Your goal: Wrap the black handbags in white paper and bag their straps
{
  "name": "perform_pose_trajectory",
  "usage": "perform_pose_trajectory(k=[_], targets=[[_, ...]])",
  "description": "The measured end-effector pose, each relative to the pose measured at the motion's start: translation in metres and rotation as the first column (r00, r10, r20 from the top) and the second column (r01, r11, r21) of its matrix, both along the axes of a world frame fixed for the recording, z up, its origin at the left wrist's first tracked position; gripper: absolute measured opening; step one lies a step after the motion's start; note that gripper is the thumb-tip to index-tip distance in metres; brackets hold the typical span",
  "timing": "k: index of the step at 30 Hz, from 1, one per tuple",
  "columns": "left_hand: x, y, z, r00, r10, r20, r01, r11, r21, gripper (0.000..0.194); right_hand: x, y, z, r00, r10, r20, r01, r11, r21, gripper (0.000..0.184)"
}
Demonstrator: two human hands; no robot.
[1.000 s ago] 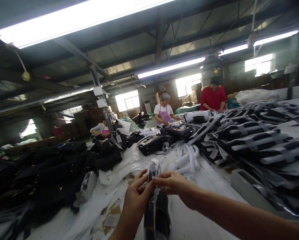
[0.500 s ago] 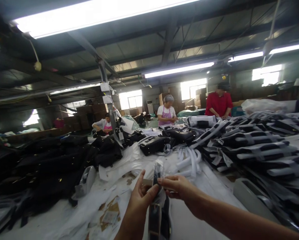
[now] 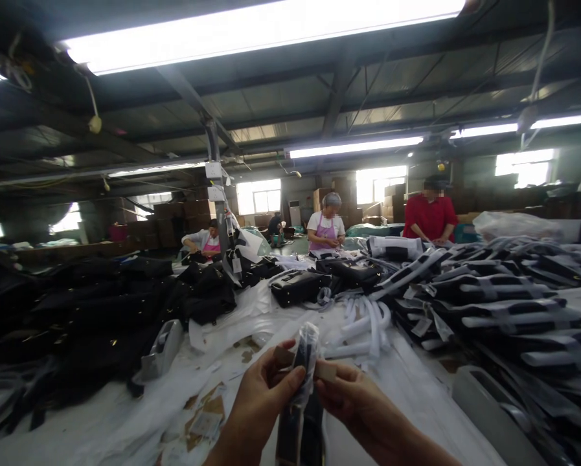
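Observation:
A dark strap [image 3: 304, 353] in clear plastic wrap stands upright at the bottom centre. My left hand [image 3: 265, 395] is closed on it, thumb across its front. Behind the strap a brown strip [image 3: 326, 371] sticks out on both sides; whether it is one piece is hidden. My right hand [image 3: 351, 398] pinches the strip's right end between thumb and fingers, just beside the strap. Below my hands, the dark lower length [image 3: 290, 427] runs down toward me over the white-covered table [image 3: 348, 446].
Black bags [image 3: 105, 310] are heaped on the left, with a grey tape dispenser [image 3: 162, 353] beside them. Wrapped black straps [image 3: 508, 310] pile up on the right, near a grey object [image 3: 489, 414]. White foam tubes [image 3: 368, 320] lie ahead. Several people [image 3: 325, 230] work across the table.
Both hands have come slightly lower and nearer to me. My right hand has turned, and more of the brown strip now shows on both sides of the strap. The camera view has tilted upward.

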State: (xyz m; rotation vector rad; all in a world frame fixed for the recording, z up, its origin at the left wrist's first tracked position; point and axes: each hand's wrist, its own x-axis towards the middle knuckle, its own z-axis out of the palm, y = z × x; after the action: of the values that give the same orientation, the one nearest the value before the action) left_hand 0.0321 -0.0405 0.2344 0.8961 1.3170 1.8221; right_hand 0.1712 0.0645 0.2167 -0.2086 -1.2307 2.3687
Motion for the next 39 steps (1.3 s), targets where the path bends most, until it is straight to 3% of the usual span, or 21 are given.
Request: perform_pose_trajectory(k=[4,8,14,18,22,27,34,39], targets=[[0.002,-0.001,-0.003,0.996,-0.013,-0.085,0.014,1.000,0.005,0.059,-0.009,-0.014,-0.001,0.990,-0.141,0.022,0.141,0.990,0.019,0.035],[0.006,-0.002,-0.005,0.984,0.062,-0.167,-0.061,0.998,0.011,0.055,-0.015,-0.017,-0.010,0.962,-0.268,0.051,0.262,0.960,0.101,0.045],[0.011,-0.006,0.002,0.917,0.156,-0.367,-0.183,0.982,-0.041,0.038,-0.010,-0.013,-0.003,0.958,-0.275,0.076,0.239,0.918,0.316,0.046],[0.011,-0.008,0.005,0.928,0.120,-0.352,-0.159,0.984,-0.084,0.041,-0.005,-0.008,0.002,0.972,-0.207,0.113,0.161,0.933,0.321,0.043],[0.011,-0.010,0.004,0.973,0.062,-0.224,-0.080,0.994,-0.074,0.053,-0.005,-0.006,0.004,0.971,-0.216,0.102,0.166,0.918,0.360,0.040],[0.009,-0.006,-0.002,0.981,0.134,-0.141,-0.146,0.986,-0.079,0.054,-0.008,-0.010,0.003,0.960,-0.269,0.078,0.216,0.888,0.406,0.041],[0.010,-0.007,-0.002,0.974,0.110,-0.198,-0.123,0.991,-0.059,0.047,-0.007,-0.015,0.003,0.957,-0.280,0.072,0.229,0.889,0.397,0.039],[0.017,-0.009,0.003,0.937,0.175,-0.301,-0.199,0.979,-0.051,0.037,-0.014,-0.020,-0.001,0.896,-0.439,0.060,0.369,0.815,0.446,0.042]])
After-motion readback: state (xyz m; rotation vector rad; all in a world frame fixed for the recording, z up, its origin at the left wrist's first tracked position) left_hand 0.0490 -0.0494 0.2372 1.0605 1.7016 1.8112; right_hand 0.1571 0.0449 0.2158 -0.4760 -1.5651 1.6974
